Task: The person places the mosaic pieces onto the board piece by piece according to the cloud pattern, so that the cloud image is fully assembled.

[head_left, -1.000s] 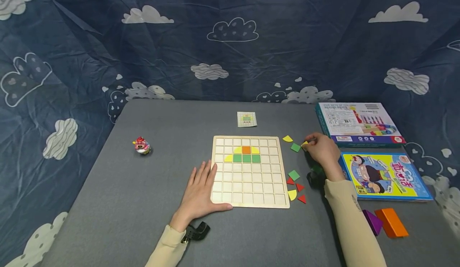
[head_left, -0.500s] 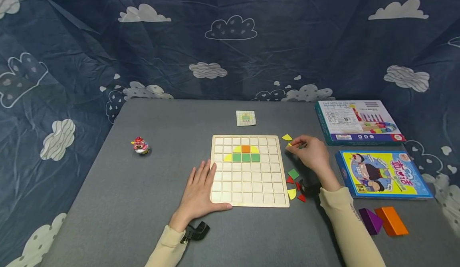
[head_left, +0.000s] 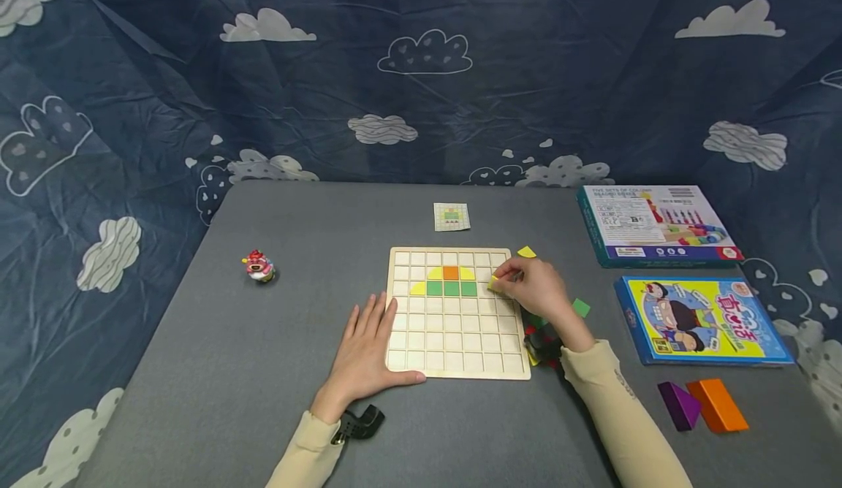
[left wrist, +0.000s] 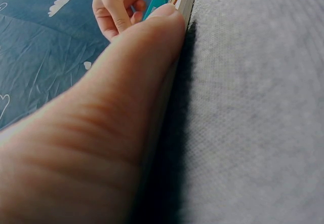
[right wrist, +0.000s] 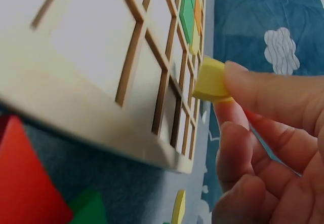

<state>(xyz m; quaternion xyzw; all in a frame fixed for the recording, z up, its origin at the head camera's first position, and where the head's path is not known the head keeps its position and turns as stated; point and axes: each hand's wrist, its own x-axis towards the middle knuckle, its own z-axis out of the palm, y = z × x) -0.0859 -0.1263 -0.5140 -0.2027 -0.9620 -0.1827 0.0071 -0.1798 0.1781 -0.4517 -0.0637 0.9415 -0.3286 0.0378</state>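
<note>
With the left hand (head_left: pixel 365 353) flat, steadying the board (head_left: pixel 454 342), the right hand (head_left: pixel 533 291), its grip pinching a yellow piece (right wrist: pixel 209 80), should lower it squarely into the cell beside the green row (head_left: pixel 451 288).

Head view: from above and behind, facing forward and down over the whole wooden grid board (head_left: pixel 454 313).
Left wrist view: very near, skimming the table (left wrist: pixel 253 107).
Right wrist view: close on the board's edge.
Shared: the board.
</note>
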